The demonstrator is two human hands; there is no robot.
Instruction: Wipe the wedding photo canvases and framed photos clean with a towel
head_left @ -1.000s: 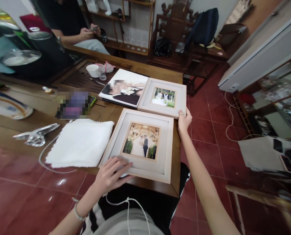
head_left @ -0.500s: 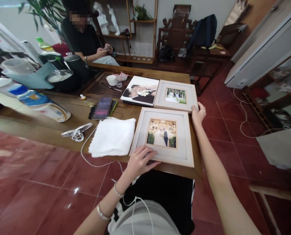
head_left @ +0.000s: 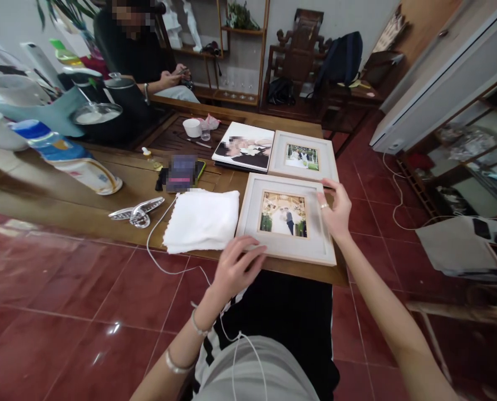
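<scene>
A pale wooden picture frame (head_left: 248, 220) with a wedding photo lies flat at the table's near right corner. My left hand (head_left: 236, 267) is at its near left edge, fingers slightly curved and apart, fingertips touching the border. At the right edge, my right hand (head_left: 335, 210) grips the far right corner, with the ringed finger against the side. Behind lies a second pale picture frame (head_left: 278, 153) with an outdoor couple photo. To its left is a white-covered photo album (head_left: 252, 133). Left of the near frame sits a folded white cloth (head_left: 202, 223).
On the table (head_left: 81, 217) are a silver winged ornament (head_left: 138, 213), a phone (head_left: 183, 174), a blue-capped bottle (head_left: 68, 159) and a white cup (head_left: 192, 128). A white cord (head_left: 160, 272) hangs off the front edge. Across the table a person (head_left: 127, 61) sits holding a phone.
My right hand has moved from the rear frame's near corner to the near frame's right edge. My left hand's fingers have drawn back from the near frame's face to its border.
</scene>
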